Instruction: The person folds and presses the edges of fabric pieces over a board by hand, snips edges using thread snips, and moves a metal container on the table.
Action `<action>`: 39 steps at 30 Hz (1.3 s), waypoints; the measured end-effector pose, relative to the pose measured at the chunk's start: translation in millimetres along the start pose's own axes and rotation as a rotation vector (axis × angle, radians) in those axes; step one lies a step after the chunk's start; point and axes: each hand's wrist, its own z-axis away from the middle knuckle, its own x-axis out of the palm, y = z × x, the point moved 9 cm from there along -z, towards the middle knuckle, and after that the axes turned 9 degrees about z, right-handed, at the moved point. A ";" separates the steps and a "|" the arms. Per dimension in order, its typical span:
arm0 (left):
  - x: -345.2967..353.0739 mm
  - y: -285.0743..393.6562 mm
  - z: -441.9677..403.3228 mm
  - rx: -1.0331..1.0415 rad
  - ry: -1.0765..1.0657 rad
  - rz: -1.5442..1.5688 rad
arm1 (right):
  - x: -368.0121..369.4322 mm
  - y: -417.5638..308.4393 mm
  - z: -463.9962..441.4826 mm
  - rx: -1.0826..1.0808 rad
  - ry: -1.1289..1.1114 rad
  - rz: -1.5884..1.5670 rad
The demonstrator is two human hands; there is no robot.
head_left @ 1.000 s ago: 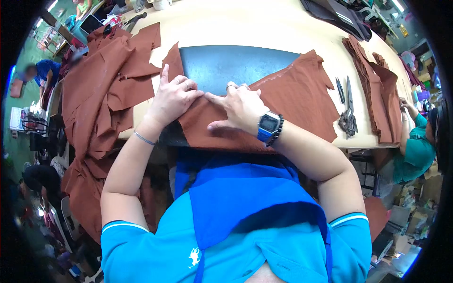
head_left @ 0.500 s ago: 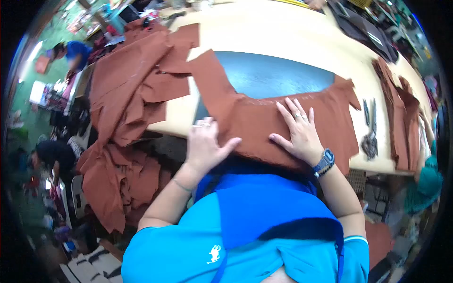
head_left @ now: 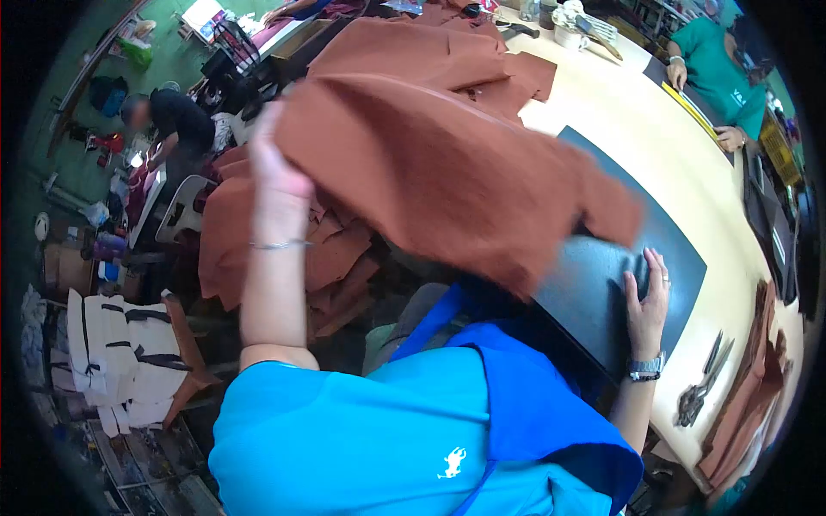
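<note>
A rust-brown cut fabric piece [head_left: 430, 172] stretches through the air from my left hand [head_left: 280, 163], slightly blurred. The fingers of that hand are closed on its left end, partly hidden behind it. The piece's right end hangs over a dark, smooth board [head_left: 594, 314] on the table. My right hand [head_left: 647, 301] rests on the board with fingers apart and nothing in them. Below the raised piece, more rust-brown fabric [head_left: 228, 249] hangs in a heap off the table's left side.
Scissors [head_left: 701, 383] lie to the right of the board, near folded brown pieces [head_left: 747, 387]. Further brown fabric [head_left: 404, 52] covers the table's far left. Across the pale table [head_left: 594, 95], a person in green [head_left: 718, 73] holds a yellow ruler [head_left: 688, 110]. A brush [head_left: 598, 39] stands at the back.
My left hand has lifted the fabric piece off the board and swung it left. My right hand has let go of the piece and now lies on the board. The view has turned left.
</note>
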 end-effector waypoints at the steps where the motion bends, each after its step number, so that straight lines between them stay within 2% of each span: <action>1: -13.1 50.5 -11.4 0.189 0.060 -0.047 | 1.4 0.7 -0.9 0.009 -0.014 -0.011; 3: -34.5 152.5 -22.3 0.528 0.182 -0.152 | 1.1 2.3 1.8 0.045 -0.037 -0.025; 5: -52.6 248.0 -33.3 0.745 0.239 -0.113 | 3.8 1.1 3.6 0.023 -0.053 0.011; 6: -27.3 272.1 -4.7 0.974 0.300 -0.132 | 4.4 -0.5 2.8 0.013 -0.059 0.031; 7: -13.3 307.0 15.6 1.367 0.334 -0.257 | 3.2 -3.2 2.1 0.020 -0.057 0.044; 8: -9.2 325.9 13.5 1.519 0.364 -0.403 | 2.9 -3.9 2.9 0.030 -0.065 0.063; 9: -2.8 356.7 -18.4 1.481 0.278 -0.913 | 2.9 -4.3 3.1 0.038 -0.071 0.082; 11: -20.3 357.5 -84.1 1.389 0.329 -1.464 | 3.3 -4.7 2.7 0.051 -0.074 0.092; 12: -40.1 336.7 -110.0 1.381 0.491 -1.509 | 3.1 -5.2 2.5 0.055 -0.082 0.088; 15: -79.8 199.9 -153.4 0.820 0.187 -1.911 | 2.5 -5.9 3.2 0.057 -0.086 0.099; 16: -127.8 151.7 -171.7 0.765 -0.049 -1.816 | 0.5 -7.6 3.7 0.054 -0.075 0.085; 17: -171.8 82.5 -184.9 0.336 -0.275 -2.216 | -0.7 -8.5 3.0 0.054 -0.076 0.094; 18: -221.4 14.9 -178.8 -0.101 -0.643 -2.461 | -1.3 -9.1 2.9 0.056 -0.077 0.102; 19: -325.9 -18.6 -204.8 -0.138 -0.495 -2.196 | -1.8 -8.9 3.1 0.056 -0.070 0.094; 20: -305.5 -33.6 -145.6 -0.305 -0.222 -1.967 | -1.4 -8.2 3.8 0.054 -0.066 0.088; 21: -349.8 -54.8 -147.3 -0.207 -0.124 -1.844 | -1.4 -8.2 3.9 0.050 -0.064 0.085; 22: -306.0 -53.0 -97.3 -0.265 0.139 -1.973 | -2.5 -8.9 4.0 0.050 -0.056 0.083; 23: -300.7 -54.5 -86.8 -0.113 0.280 -1.952 | -3.3 -9.8 4.0 0.045 -0.045 0.078; 26: -269.4 -39.6 -82.4 0.346 0.354 -1.539 | -4.5 -10.8 4.9 0.037 -0.037 0.089; 27: -255.2 -29.4 -90.2 0.575 0.283 -1.454 | -4.3 -11.1 4.7 0.041 -0.040 0.091; 30: -149.0 -22.1 -82.4 0.830 0.128 -1.315 | -2.5 -9.2 4.4 0.047 -0.043 0.089; 32: -78.1 -44.9 -91.1 0.887 -0.150 -1.374 | -4.2 -9.2 5.5 0.057 -0.044 0.078; 34: -21.6 -93.6 -101.9 0.748 -0.408 -1.401 | -4.3 -9.0 6.2 0.047 -0.061 0.072; 36: 23.7 -142.7 -96.6 0.505 -0.467 -1.569 | -6.2 -10.1 7.8 0.042 -0.064 0.068; 39: 58.5 -191.9 -109.7 0.312 -0.639 -1.612 | -13.5 -13.2 27.7 0.024 -0.158 0.084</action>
